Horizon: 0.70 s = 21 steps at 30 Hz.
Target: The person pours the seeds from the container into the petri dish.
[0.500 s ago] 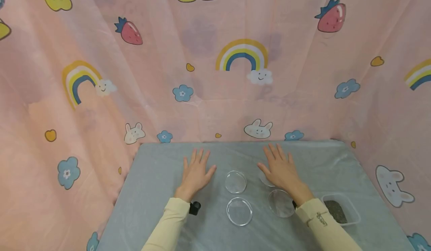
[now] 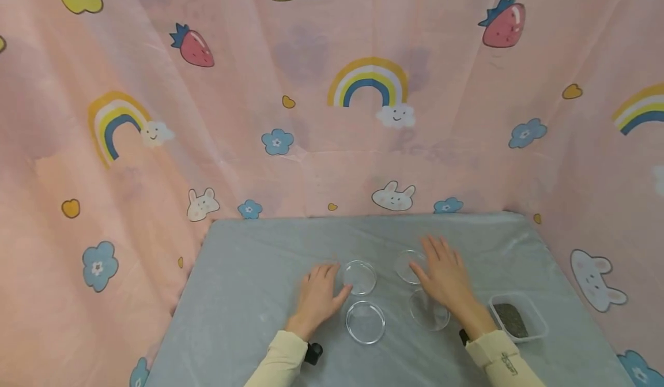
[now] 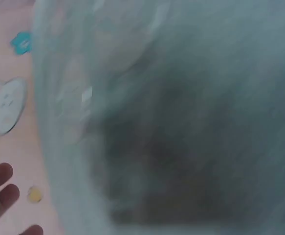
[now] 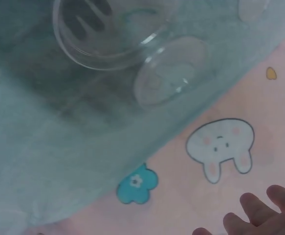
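Observation:
Several clear round petri dishes or lids lie in two pairs on the table. My left hand (image 2: 316,293) is beside the far left dish (image 2: 361,277), its thumb and fingertips at that dish's left rim, fingers bent slightly; contact is unclear. Nearer to me lies the near left dish (image 2: 365,322). With fingers spread, my right hand (image 2: 447,277) hovers by the far right dish (image 2: 407,267), thumb over its edge, and partly hides the near right dish (image 2: 426,312). Its fingertips (image 4: 252,208) hold nothing in the right wrist view. The left wrist view is blurred.
A clear plastic tub (image 2: 539,324) with dark, dry-looking contents (image 2: 510,319) stands to the right of my right hand. Grey-green cloth (image 2: 249,295) covers the table. A pink patterned curtain (image 2: 223,116) hangs behind and at the sides.
My left hand has come back toward me and rightward to the far left dish, its fingers less spread. My right hand has shifted slightly right and toward me, uncovering more of the far right dish.

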Tool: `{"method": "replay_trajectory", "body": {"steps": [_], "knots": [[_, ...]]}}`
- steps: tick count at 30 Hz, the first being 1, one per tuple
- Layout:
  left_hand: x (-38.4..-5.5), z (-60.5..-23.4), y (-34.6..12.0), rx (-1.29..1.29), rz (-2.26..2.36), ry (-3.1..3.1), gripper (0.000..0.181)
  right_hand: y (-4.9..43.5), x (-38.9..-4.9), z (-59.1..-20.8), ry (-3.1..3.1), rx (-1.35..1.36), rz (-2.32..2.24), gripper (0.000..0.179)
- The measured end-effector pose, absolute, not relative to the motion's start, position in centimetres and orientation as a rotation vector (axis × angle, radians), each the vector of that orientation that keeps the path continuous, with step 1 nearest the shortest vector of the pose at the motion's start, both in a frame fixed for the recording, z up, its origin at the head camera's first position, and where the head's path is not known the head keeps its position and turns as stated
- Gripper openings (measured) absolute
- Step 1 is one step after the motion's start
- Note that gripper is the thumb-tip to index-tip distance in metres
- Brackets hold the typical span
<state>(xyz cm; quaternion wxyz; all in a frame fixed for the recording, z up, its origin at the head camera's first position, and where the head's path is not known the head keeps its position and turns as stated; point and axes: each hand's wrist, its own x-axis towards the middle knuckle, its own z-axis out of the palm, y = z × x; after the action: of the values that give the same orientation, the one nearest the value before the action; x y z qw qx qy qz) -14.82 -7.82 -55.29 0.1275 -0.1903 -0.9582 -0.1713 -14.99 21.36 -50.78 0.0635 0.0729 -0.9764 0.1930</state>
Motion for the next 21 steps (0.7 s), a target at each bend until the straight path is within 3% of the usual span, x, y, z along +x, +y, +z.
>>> {"method": "replay_trajectory", "body": {"steps": [9, 21], "knots": [[-12.0, -59.4, -6.2, -0.695, -0.463, -2.962, 0.072, 23.9, -12.7, -52.0, -2.761, 0.193, 0.657, 0.059], [-11.3, -60.4, -5.5, -0.729, -0.434, -3.018, 0.086, 30.7, -6.8, -54.2, -2.633, -0.547, 0.893, 0.068]]}}
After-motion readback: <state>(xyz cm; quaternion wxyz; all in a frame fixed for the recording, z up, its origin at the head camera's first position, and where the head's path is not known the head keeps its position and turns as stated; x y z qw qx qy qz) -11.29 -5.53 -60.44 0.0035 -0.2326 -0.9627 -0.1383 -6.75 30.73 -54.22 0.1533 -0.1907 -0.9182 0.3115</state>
